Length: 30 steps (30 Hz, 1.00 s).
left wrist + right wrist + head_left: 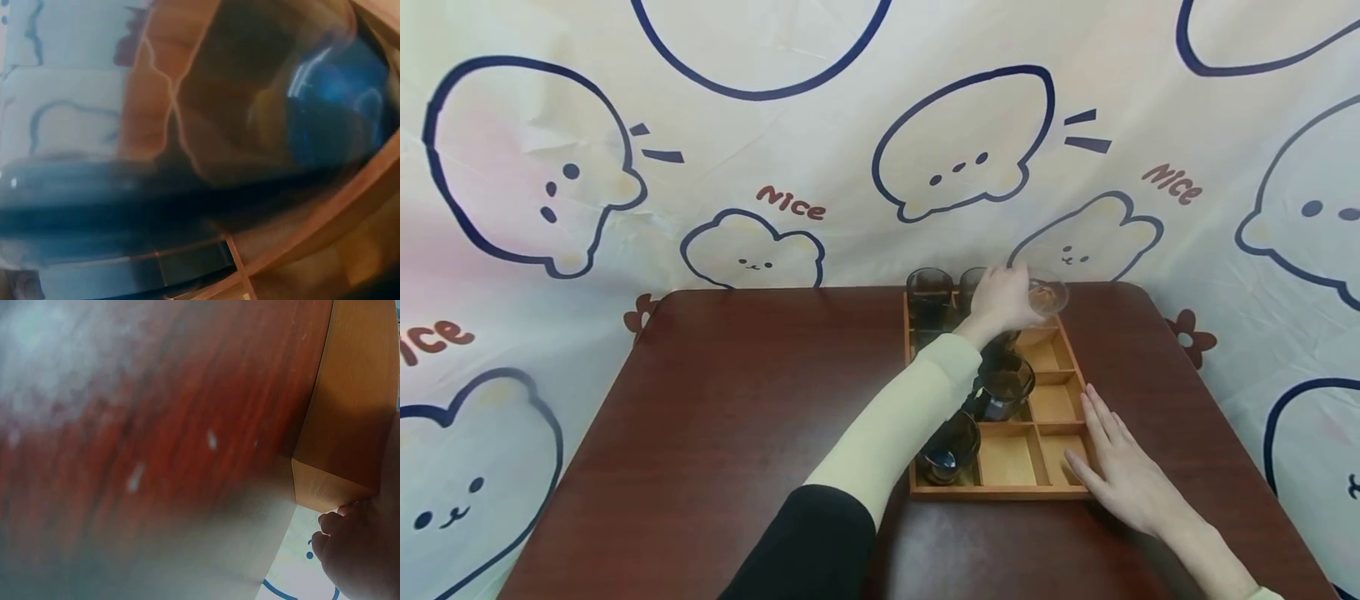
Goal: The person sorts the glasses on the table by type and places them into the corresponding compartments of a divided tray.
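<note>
My left hand [1002,298] reaches over the far end of a divided wooden tray [1054,398]. It grips a see-through drinking glass [1051,297] above the far right corner. Dark tinted glasses stand in the tray's left and middle compartments, among them a front-left glass [950,450], a middle glass [1007,387] and a far-left glass [929,287]. The left sleeve covers part of them. My right hand [1123,475] rests with straight fingers against the tray's front right edge. Its fingers [334,534] show by the tray's corner in the right wrist view. Blurred tinted glass [262,125] fills the left wrist view.
The tray stands on a dark reddish-brown table [737,417], right of centre. Bare compartments show along its right column and at the front middle. Behind the table hangs a pale cloth [850,150] with cartoon drawings, close to the far edge.
</note>
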Each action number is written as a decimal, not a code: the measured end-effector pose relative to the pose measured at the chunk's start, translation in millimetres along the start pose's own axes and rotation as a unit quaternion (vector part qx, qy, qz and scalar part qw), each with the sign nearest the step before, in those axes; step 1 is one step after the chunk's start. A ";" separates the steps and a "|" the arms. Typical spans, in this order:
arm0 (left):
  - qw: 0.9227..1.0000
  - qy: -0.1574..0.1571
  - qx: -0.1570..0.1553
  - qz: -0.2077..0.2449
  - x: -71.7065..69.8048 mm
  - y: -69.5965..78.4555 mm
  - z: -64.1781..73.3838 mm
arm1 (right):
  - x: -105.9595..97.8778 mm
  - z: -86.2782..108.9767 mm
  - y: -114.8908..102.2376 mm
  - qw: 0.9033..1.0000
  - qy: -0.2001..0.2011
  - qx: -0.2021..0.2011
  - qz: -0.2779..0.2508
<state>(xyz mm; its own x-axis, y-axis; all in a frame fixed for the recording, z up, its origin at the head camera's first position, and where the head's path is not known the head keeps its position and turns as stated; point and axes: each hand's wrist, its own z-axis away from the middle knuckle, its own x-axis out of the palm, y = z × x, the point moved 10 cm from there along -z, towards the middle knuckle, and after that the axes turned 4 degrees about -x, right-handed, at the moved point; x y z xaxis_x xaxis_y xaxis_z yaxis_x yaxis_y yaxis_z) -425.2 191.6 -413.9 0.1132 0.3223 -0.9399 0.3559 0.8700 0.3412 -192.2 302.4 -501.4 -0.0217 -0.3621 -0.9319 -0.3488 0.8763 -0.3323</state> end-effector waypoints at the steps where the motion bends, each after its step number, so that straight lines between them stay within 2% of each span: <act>1: 1.000 -0.003 -0.006 -0.011 1.4 -0.3 0.0 | 0.8 0.3 0.0 1.000 -0.003 0.001 -0.002; 6: 0.997 0.002 -0.027 -0.069 2.5 0.4 -3.0 | -0.2 0.2 -0.5 1.000 -0.003 -0.002 0.003; 10: 0.994 0.014 -0.031 -0.104 0.7 3.6 -5.4 | -2.7 -0.4 -0.3 1.000 0.004 -0.004 0.008; 17: 0.991 -0.006 -0.048 -0.125 5.0 1.6 -4.9 | -0.7 0.3 0.3 1.000 0.001 -0.002 0.004; 21: 0.989 -0.008 -0.061 -0.133 5.0 -0.8 -4.6 | -1.1 -0.5 -0.5 1.000 0.003 -0.002 0.002; 30: 0.986 -0.011 -0.068 -0.151 6.2 -0.5 -3.7 | -1.2 -0.5 0.5 1.000 0.003 0.008 0.002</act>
<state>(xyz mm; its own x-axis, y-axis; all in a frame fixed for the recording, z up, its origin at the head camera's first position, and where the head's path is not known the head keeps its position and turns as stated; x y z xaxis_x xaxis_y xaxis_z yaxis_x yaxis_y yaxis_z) -428.0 194.5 -419.8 0.0423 0.0339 -0.9985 0.2483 0.9677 0.0434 -192.8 303.1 -500.4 -0.0287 -0.3603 -0.9324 -0.3343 0.8825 -0.3308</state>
